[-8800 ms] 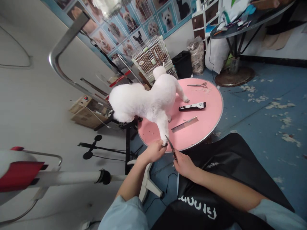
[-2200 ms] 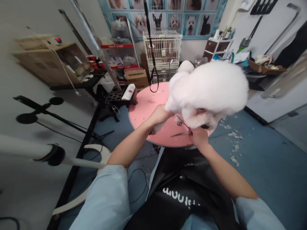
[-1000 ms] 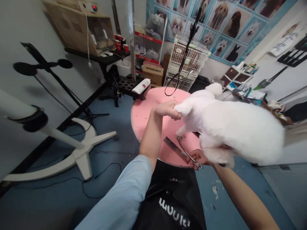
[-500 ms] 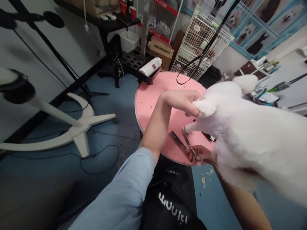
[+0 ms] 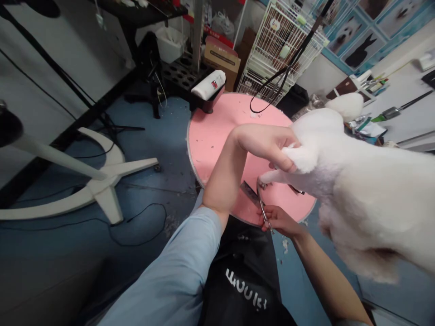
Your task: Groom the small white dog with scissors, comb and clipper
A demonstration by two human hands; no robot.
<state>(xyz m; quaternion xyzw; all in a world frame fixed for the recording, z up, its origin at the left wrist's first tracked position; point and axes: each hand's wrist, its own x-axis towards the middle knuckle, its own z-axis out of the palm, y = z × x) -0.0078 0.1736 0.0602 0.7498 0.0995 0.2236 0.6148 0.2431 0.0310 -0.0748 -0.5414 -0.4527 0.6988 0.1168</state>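
A white fluffy dog (image 5: 380, 194) fills the right side, over a round pink table (image 5: 210, 136). My left hand (image 5: 272, 142) is closed around a tuft-ended white furry part of the dog (image 5: 304, 158), seemingly a raised leg. Below it, a thin, close-cropped leg (image 5: 277, 176) points toward the table. My right hand (image 5: 277, 219) holds scissors (image 5: 261, 201), blades pointing up by the tip of that leg. Beside the scissors is a metal comb (image 5: 249, 194); whether my right hand also grips it, I cannot tell.
A black loop leash (image 5: 268, 106) hangs over the table's far side. A white roll-shaped pack (image 5: 209, 84) sits in a black holder at the edge. Behind stand a wire cage (image 5: 277, 45) and cardboard box (image 5: 222, 59). A white stand base (image 5: 112, 181) and cables lie left on the floor.
My right hand has shifted left, out from under the dog's body, and the scissors stand steeper. My left hand keeps its hold, slightly farther right in view. The camera view has shifted a little.
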